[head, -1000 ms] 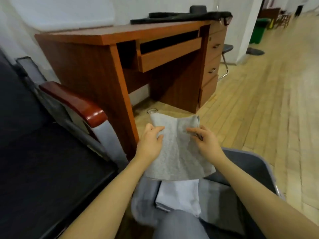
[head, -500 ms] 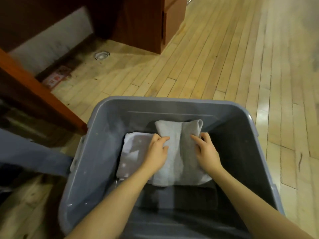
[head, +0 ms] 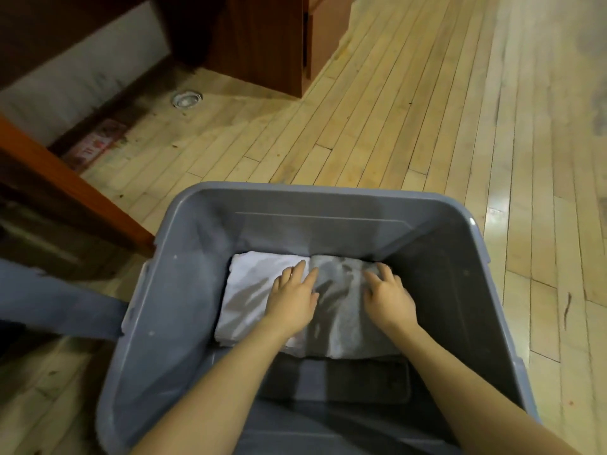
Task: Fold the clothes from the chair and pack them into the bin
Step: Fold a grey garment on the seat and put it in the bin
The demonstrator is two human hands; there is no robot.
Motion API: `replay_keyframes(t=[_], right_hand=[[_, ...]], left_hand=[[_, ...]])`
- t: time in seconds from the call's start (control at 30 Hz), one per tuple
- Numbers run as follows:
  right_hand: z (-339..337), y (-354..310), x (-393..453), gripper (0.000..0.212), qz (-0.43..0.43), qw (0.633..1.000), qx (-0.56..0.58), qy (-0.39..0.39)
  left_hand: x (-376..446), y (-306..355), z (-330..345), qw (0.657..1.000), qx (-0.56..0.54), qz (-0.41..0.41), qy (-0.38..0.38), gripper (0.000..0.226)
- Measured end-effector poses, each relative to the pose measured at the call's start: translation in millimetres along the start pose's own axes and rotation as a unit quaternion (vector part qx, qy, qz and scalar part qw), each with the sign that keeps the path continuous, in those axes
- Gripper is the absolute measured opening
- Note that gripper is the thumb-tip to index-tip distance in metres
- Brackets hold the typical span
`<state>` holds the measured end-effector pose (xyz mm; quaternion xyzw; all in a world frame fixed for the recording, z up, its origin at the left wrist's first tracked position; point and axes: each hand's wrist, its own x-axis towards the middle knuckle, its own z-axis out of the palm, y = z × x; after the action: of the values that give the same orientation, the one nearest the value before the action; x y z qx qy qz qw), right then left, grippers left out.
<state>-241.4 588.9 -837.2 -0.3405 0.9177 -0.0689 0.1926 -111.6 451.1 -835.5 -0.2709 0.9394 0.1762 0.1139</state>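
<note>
Grey bin [head: 184, 290] on the floor; folded grey garment [head: 341, 300] sits at its 12 o'clock end, overlapping a white one [head: 249, 284] at 9. Both hands released, left hand [head: 290, 298] and right hand [head: 389, 298] flat on top. We should press evenly, smooth toward the edges, then lift straight off so the fold holds.

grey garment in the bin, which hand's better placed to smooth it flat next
Probably the right hand: it lies wholly on the folded grey garment inside the bin. The left hand straddles the seam, its fingers partly over the white folded garment beside it.
</note>
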Motion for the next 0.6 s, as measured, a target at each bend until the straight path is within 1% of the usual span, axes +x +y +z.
replay_keyframes(t=[0.17,0.3,0.43,0.6], right_hand=[[-48.0,-33.2,-13.8,0.043,-0.058,0.995,-0.002,0.083],[-96.4,-65.8,-34.6,0.036,-0.107,0.983,0.0,0.146],[-140.9,-98.2,-62.6,0.035,-0.145,0.974,0.014,0.174],[-181.0,-147.7,-103.9,0.035,-0.214,0.954,0.049,0.203]], left_hand=[[-21.8,2.2,-64.9,0.997,0.015,0.012,0.071,0.052],[-52.4,7.4,-125.5,0.992,0.016,0.021,0.125,0.051],[-92.9,10.4,-185.9,0.982,0.017,0.022,0.185,0.044],[-162.8,2.3,-243.9,0.965,0.0,-0.013,0.262,0.038]])
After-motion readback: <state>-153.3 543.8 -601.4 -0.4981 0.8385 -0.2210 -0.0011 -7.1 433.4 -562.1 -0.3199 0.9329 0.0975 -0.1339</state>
